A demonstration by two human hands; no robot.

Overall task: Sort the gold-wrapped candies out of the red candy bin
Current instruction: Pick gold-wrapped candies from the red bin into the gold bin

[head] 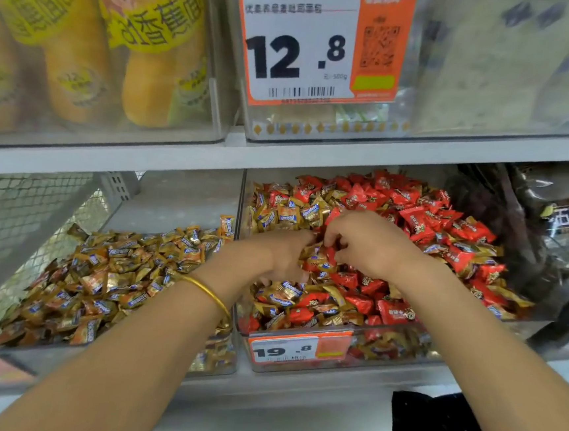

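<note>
left hand (pixel 284 256) and right hand (pixel 368 243) paw crinkly gold-wrapped candies (pixel 282 297).

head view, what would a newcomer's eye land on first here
The left hand and right hand meet in the middle of the picture, fingers dug into the red candy bin, where gold-wrapped candies lie mixed among red candies. Above it hangs a big orange price tag reading 12.8. To the left sits a second bin heaped with gold ones.
</note>
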